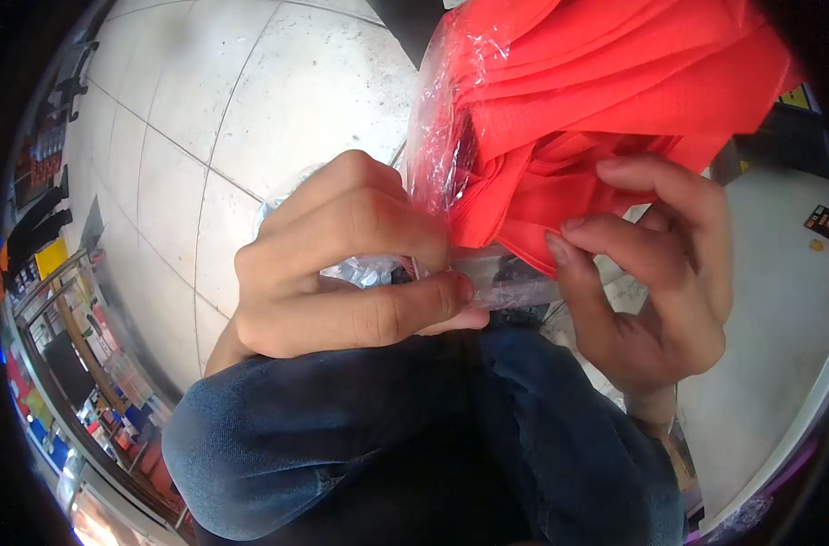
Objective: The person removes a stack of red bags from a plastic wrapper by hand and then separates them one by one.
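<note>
A bundle of folded red cloth (pixel 614 82), thin and slightly textured, lies partly inside a clear plastic bag (pixel 435 127) in front of me. My left hand (pixel 291 273) is closed, thumb and index finger pinching the lower edge of the plastic bag. At the bundle's lower right, my right hand (pixel 673 282) pinches a corner of the red cloth between thumb and index finger. Its other fingers are bent over the folds. Crumpled clear plastic shows behind my left hand, partly hidden by the fingers.
Below the bundle are my bent knees in blue jeans (pixel 278 428). Pale floor tiles (pixel 314 82) extend to the upper left. Shelves with goods (pixel 78 364) line the left edge. On the right stands a grey-white surface (pixel 751 364) with a small black card (pixel 819 219).
</note>
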`<control>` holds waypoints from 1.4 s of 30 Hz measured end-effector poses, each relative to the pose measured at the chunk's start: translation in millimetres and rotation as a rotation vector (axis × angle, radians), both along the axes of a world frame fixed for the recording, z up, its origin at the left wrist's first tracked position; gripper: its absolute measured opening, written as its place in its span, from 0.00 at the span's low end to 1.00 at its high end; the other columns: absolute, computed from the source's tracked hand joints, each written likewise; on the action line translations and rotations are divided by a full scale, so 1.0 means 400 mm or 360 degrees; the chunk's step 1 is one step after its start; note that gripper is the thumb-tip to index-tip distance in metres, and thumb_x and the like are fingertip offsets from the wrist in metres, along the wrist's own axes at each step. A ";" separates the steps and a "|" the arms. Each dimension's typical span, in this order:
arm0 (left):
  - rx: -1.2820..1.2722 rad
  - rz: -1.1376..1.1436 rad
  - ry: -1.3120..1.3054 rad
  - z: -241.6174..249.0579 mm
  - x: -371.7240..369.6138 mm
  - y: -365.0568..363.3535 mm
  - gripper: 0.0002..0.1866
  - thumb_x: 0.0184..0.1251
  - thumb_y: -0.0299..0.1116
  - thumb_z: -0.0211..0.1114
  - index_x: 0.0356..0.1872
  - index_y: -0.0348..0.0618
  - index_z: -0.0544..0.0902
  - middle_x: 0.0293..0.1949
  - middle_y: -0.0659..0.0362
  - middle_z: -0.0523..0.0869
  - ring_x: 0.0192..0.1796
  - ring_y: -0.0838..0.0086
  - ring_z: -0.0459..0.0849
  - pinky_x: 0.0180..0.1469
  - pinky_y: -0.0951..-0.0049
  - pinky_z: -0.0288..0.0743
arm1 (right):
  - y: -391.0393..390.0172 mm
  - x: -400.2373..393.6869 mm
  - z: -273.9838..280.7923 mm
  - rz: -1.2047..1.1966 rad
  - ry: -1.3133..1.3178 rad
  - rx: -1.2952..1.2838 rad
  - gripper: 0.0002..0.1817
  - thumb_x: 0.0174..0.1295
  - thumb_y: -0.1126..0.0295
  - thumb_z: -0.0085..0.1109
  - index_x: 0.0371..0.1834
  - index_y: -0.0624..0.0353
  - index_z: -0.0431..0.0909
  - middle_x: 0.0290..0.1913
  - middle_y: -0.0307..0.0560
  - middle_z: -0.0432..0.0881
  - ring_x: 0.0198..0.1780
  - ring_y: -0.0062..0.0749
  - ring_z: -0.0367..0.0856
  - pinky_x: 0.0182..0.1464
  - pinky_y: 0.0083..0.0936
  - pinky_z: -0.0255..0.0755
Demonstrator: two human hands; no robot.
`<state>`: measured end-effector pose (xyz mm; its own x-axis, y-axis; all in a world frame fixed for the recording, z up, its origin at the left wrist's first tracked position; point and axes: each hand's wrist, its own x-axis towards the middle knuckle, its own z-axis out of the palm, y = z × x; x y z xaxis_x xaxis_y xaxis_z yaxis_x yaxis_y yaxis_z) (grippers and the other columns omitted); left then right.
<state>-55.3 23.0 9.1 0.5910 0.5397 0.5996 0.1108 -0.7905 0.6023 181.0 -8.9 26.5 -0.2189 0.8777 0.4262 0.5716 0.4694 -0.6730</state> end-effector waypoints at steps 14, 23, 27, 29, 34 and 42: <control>-0.0046 0.0054 0.0028 0.008 -0.002 -0.007 0.19 0.37 0.35 0.86 0.34 0.46 0.89 0.35 0.58 0.83 0.34 0.69 0.79 0.34 0.71 0.75 | -0.008 0.003 -0.006 0.0083 -0.0150 0.0025 0.22 0.41 0.82 0.74 0.45 0.62 0.88 0.39 0.48 0.83 0.38 0.35 0.77 0.37 0.24 0.68; -0.0026 0.0041 0.0051 0.008 -0.003 -0.004 0.19 0.37 0.36 0.87 0.34 0.46 0.90 0.35 0.58 0.83 0.35 0.69 0.80 0.34 0.70 0.75 | -0.001 0.009 -0.014 0.0093 -0.0158 0.0029 0.24 0.41 0.81 0.74 0.47 0.64 0.86 0.39 0.47 0.86 0.36 0.33 0.78 0.41 0.26 0.66; -0.0023 0.0019 0.0038 0.004 -0.004 -0.005 0.19 0.38 0.36 0.86 0.34 0.46 0.90 0.35 0.58 0.83 0.35 0.69 0.80 0.35 0.70 0.76 | -0.004 0.005 0.006 0.0055 -0.0243 -0.0098 0.24 0.41 0.81 0.73 0.48 0.65 0.86 0.41 0.47 0.88 0.37 0.32 0.80 0.41 0.25 0.64; -0.0021 0.0022 0.0045 0.006 -0.003 -0.005 0.19 0.38 0.36 0.86 0.35 0.46 0.90 0.36 0.58 0.83 0.35 0.69 0.80 0.35 0.71 0.76 | -0.002 0.007 0.003 0.0068 -0.0268 -0.0064 0.24 0.41 0.81 0.73 0.47 0.65 0.86 0.41 0.47 0.88 0.37 0.32 0.80 0.42 0.25 0.65; -0.0014 0.0008 0.0036 0.002 -0.003 -0.005 0.19 0.38 0.36 0.86 0.35 0.46 0.90 0.36 0.58 0.83 0.35 0.70 0.80 0.35 0.71 0.76 | -0.002 0.013 -0.001 0.0103 -0.0253 -0.0007 0.23 0.42 0.81 0.73 0.47 0.65 0.86 0.41 0.46 0.88 0.37 0.33 0.80 0.44 0.25 0.66; -0.0014 0.0020 0.0013 0.006 0.001 -0.004 0.19 0.38 0.35 0.86 0.34 0.45 0.89 0.35 0.58 0.83 0.35 0.70 0.79 0.34 0.72 0.76 | -0.004 0.009 -0.010 0.0072 -0.0036 -0.0015 0.18 0.43 0.82 0.74 0.42 0.62 0.86 0.41 0.50 0.82 0.39 0.36 0.79 0.39 0.24 0.69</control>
<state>-55.1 21.4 11.6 0.5891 0.5525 0.5897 0.1258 -0.7836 0.6084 184.4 -10.4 22.6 -0.2680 0.8707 0.4124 0.5650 0.4887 -0.6648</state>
